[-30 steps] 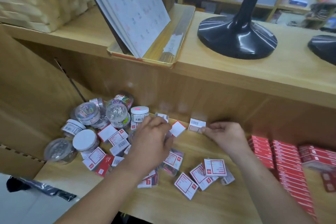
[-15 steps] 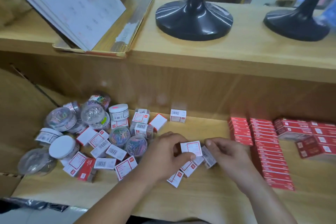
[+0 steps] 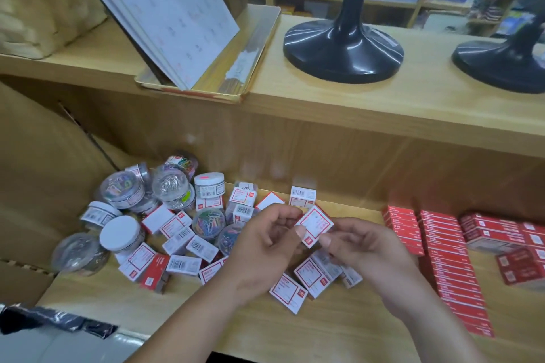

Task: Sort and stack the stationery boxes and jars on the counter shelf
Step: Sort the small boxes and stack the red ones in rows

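Observation:
A small white box with a red border (image 3: 315, 224) is lifted above the lower shelf (image 3: 206, 312), pinched between the thumb of my left hand (image 3: 265, 247) and the fingers of my right hand (image 3: 358, 247). Under my hands lie several similar white-and-red boxes (image 3: 309, 274). To the left, a jumble of more small boxes (image 3: 180, 242) mixes with clear round jars of paper clips (image 3: 171, 186) and a white-lidded jar (image 3: 119, 233). One box (image 3: 302, 197) stands alone against the shelf's back wall.
Rows of red boxes (image 3: 439, 256) are lined up flat on the shelf's right side. On the counter top above stand two black round stands (image 3: 342, 50), and a gold tray (image 3: 236, 68) holds a leaning white calendar. A dark plastic bag (image 3: 53, 321) lies at lower left.
Both hands came back from the shelf's rear to the loose boxes in the middle. They picked up one white-and-red box and raised it between them. The camera view shifted sideways.

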Demonstrator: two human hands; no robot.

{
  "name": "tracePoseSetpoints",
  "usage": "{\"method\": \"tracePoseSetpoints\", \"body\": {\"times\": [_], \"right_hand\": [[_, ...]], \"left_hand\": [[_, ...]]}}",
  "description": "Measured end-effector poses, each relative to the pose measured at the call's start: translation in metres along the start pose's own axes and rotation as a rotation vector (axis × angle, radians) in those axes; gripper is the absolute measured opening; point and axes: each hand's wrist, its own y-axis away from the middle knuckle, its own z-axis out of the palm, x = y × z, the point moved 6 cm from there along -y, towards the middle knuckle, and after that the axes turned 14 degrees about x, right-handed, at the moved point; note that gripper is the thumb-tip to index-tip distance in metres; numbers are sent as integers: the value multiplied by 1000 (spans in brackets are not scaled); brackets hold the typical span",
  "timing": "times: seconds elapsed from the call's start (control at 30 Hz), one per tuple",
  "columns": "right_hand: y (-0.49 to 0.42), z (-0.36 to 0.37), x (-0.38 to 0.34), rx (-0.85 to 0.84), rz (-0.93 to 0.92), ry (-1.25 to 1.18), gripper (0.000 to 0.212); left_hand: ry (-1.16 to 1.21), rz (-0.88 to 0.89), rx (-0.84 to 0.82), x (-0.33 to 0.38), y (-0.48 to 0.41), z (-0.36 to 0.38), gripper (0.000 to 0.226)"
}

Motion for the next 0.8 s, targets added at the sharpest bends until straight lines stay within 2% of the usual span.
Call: {"method": "tracePoseSetpoints", "body": {"times": [0.07, 0.2, 0.3, 0.43, 0.53, 0.73, 0.8], "right_hand": [[-2, 3, 5, -11, 43, -33, 27], [-8, 10, 5, 1, 61, 10, 14], [-26, 6, 5, 72, 27, 125, 10], [-56, 12, 1, 78, -76, 445, 8], [-67, 22, 1, 107, -106, 615, 10], [-72, 18, 18, 227, -15, 477, 37], [-72, 13, 24, 213, 41, 484, 30]], "left_hand": [[54, -42, -6, -7, 3, 2, 15], [-91, 11, -28, -20, 8, 4, 18], [-320, 163, 14, -17, 3, -5, 22], [-591, 437, 142, -8, -7, -25, 15], [-714, 561, 205, -5, -14, -37, 15], [-809, 640, 238, -7, -17, -52, 12], [-800, 642, 246, -7, -16, -54, 14]]}}
